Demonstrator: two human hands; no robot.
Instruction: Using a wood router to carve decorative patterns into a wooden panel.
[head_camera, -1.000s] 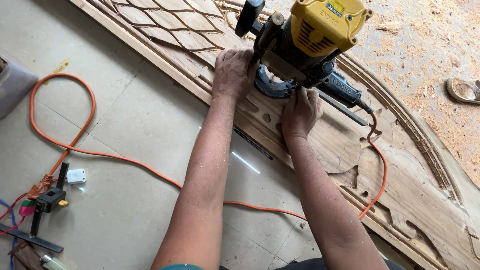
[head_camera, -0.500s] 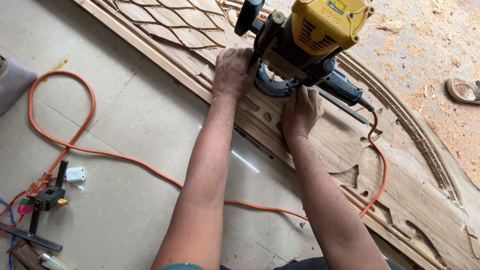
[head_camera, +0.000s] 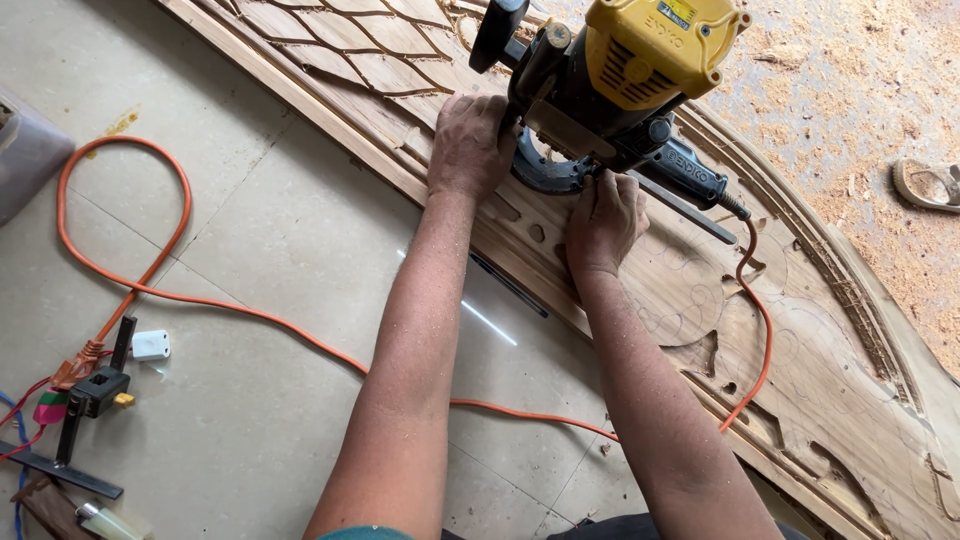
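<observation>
While pressed to the carved wooden panel (head_camera: 700, 300), left hand (head_camera: 470, 145) curled tight round the yellow router (head_camera: 620, 90) base, right hand (head_camera: 605, 220) fingers bent close against its rim. Fingertips and cutter hidden beneath the housing; orange cable (head_camera: 250, 312) partly behind forearms.

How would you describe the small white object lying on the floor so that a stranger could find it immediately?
Start at the orange cable looping across the pale tiled floor left of the carved wooden panel. Follow it down-left to the black plug block. Just right of that lies the small white box, the only plain white, rounded piece among dark and coloured bits.
</observation>
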